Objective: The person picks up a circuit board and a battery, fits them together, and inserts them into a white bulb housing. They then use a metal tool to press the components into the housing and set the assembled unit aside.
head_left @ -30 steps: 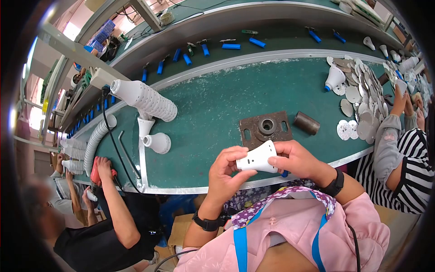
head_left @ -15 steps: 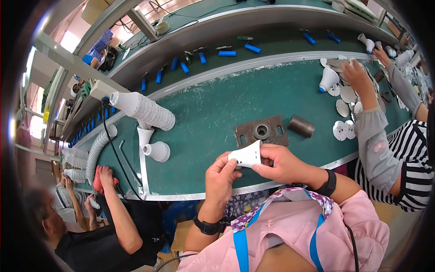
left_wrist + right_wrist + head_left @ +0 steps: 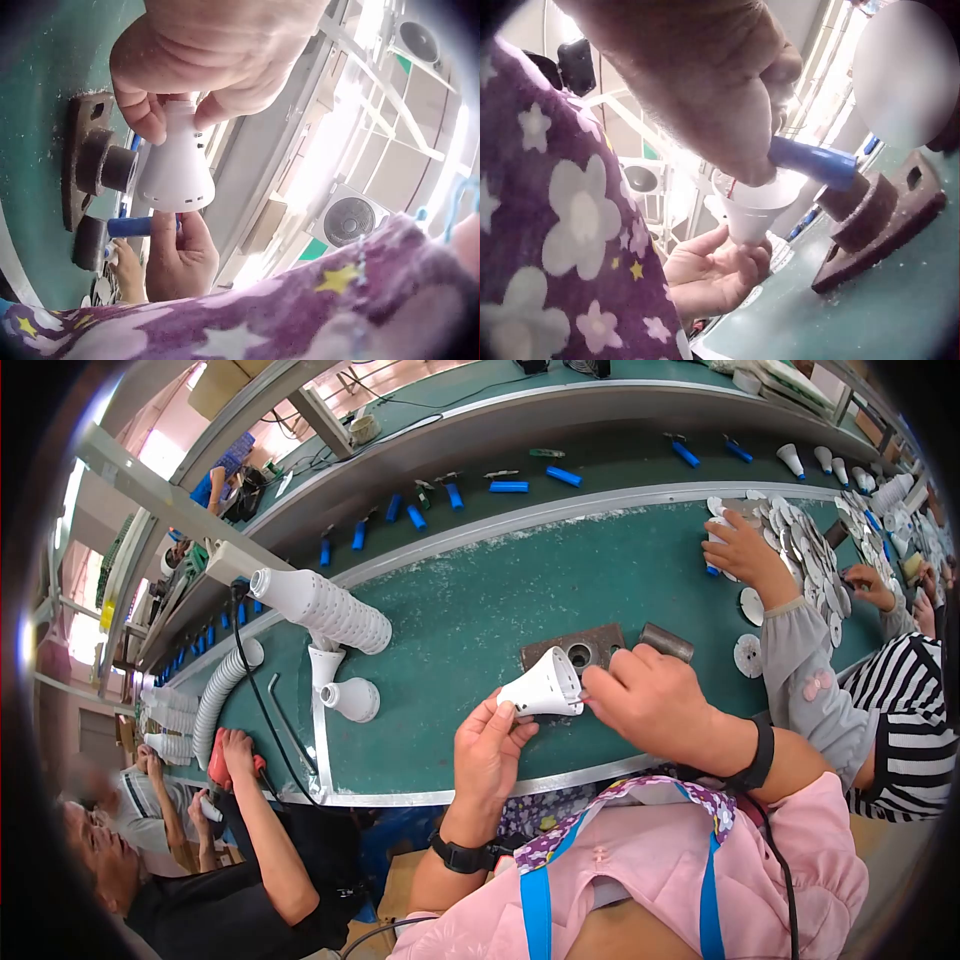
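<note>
My left hand (image 3: 485,750) pinches the narrow neck of a white cone-shaped lamp housing (image 3: 535,688), tilted with its wide mouth toward the right. Small dark holes show near its neck, slots near its rim. At that mouth is my right hand (image 3: 650,695), fingers curled, fingertips right at the rim. A blue cylinder (image 3: 814,163), like a wrapped battery, juts out of the right hand in the right wrist view; the left wrist view shows the same blue cylinder (image 3: 133,226) beside the fingers. A bit of red wire (image 3: 732,187) shows at the mouth.
Behind the hands lie a steel plate with a round bushing (image 3: 578,654) and a steel cylinder (image 3: 668,642). Stacked white housings (image 3: 330,610) stand left, near a hose (image 3: 222,675). A neighbour's hand (image 3: 745,555) reaches in by metal discs (image 3: 800,550). Blue cylinders (image 3: 508,487) line the shelf.
The housing has turned so its open mouth shows. My right hand has shifted from gripping its wide end to curled fingers at the rim. The neighbour's hand has moved around the discs.
</note>
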Available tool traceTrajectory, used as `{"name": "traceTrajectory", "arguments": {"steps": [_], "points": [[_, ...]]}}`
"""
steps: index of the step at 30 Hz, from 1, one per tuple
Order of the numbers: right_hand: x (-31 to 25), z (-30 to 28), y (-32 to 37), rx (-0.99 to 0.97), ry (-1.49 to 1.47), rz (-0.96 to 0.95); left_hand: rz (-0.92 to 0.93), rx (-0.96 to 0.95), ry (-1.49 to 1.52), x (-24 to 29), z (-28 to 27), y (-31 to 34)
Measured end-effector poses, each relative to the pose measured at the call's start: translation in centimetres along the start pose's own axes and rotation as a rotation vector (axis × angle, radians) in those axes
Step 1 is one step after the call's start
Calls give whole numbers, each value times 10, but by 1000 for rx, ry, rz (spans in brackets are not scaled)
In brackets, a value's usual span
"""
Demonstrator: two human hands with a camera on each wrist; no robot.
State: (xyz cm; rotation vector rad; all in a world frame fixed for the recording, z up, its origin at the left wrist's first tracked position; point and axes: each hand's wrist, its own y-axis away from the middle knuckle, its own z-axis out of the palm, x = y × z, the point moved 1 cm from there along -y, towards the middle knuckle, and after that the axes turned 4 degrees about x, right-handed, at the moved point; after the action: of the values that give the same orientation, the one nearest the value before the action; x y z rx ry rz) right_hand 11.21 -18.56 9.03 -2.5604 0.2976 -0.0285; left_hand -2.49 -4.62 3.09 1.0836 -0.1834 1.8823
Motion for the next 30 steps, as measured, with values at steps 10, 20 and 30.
{"name": "traceTrajectory", "arguments": {"steps": [10,20,30], "points": [[3,15,-10,131,-636,119,-104,-84,157,-11,1,-2],[40,-15,-35,-5,-452,-20,-116,-138,191,-6,44,-25],[49,2,-56,-209,-262,-197,444,-132,-788,-29,38,-63]]}}
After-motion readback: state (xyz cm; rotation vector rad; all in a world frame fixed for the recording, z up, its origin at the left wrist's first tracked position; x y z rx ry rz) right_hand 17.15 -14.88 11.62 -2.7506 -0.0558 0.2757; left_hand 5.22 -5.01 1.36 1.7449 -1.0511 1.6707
